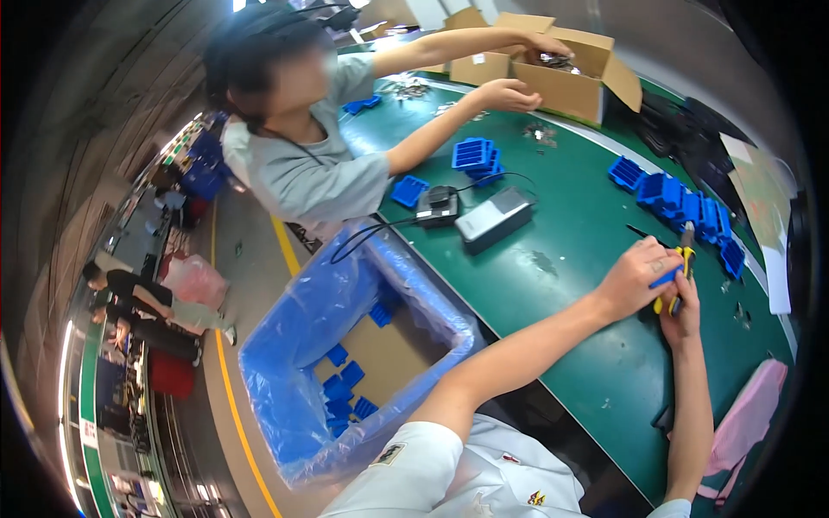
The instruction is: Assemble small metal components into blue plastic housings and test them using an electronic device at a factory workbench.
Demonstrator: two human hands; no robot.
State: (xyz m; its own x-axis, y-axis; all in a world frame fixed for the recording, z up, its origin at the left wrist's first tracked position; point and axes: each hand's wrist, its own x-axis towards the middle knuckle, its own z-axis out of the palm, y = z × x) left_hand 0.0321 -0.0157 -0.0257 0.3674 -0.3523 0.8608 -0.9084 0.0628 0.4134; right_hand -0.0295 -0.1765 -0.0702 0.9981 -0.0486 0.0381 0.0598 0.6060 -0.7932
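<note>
My left hand point(639, 278) has its fingers closed around a small blue plastic part point(667, 277), mostly covered by the fingers. Beside it, my right hand point(682, 315) grips a pair of pliers point(687, 256) with yellow and black handles, jaws pointing away from me. The two hands meet above the green table point(579, 345). A thin dark rod point(636, 230) shows just beyond my left fingers; whether I hold it is unclear. A row of blue slotted plastic trays point(686, 207) stands past my hands.
A co-worker reaches into an open cardboard box point(566, 95) of metal pieces. Between us sit a grey-black device point(495, 218), a black cabled unit point(438, 205) and more blue trays point(475, 155). At left stands a lined bin point(285, 345) with blue parts. Pink cloth point(751, 410) lies right.
</note>
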